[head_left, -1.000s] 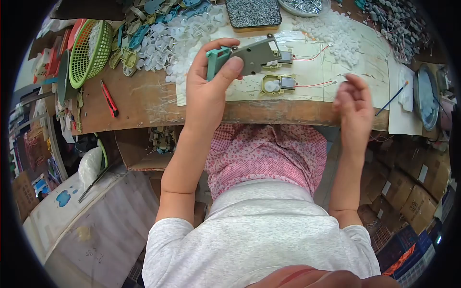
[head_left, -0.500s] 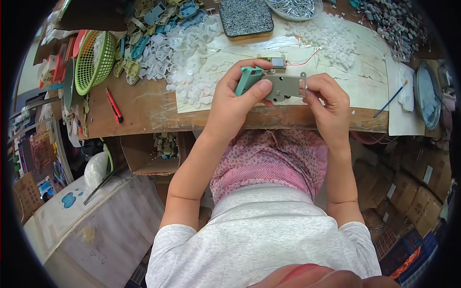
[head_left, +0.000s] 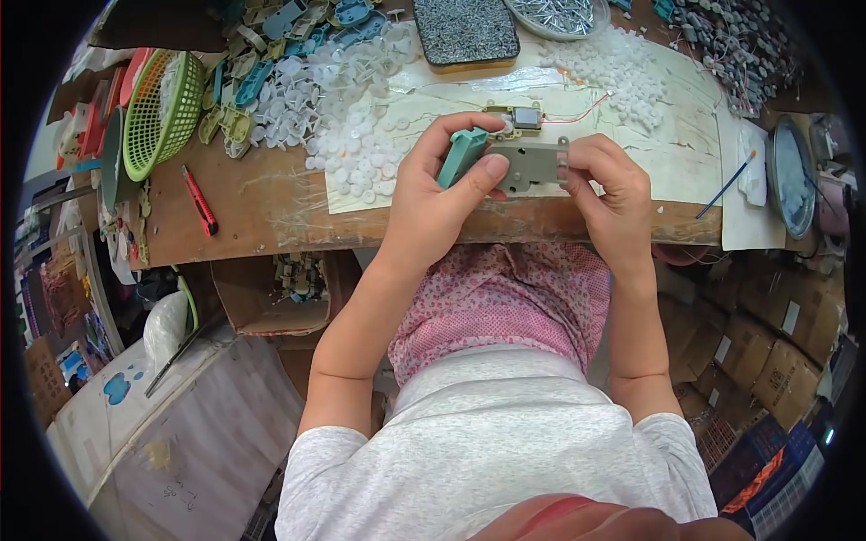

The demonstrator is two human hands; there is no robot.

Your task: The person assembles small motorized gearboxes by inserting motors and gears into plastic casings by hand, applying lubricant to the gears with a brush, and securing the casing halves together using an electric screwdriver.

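My left hand is closed round a green plastic part and a flat grey plate, with the thumb on top where the two adjoin. At the plate's right end, the fingertips of my right hand are pinched together; any small piece between them is too hidden to make out. Just behind the plate lies a small gearbox with a motor, its red and white wires running right across the paper sheet.
White discs and small white pieces lie on the bench. Behind them stand a black tray and a bowl of screws. At left are a green basket and a red cutter; at right, a blue stick.
My right hand has come left from above the paper to the grey plate's right end. My left hand, still holding the green part and plate, has moved right and toward my body.
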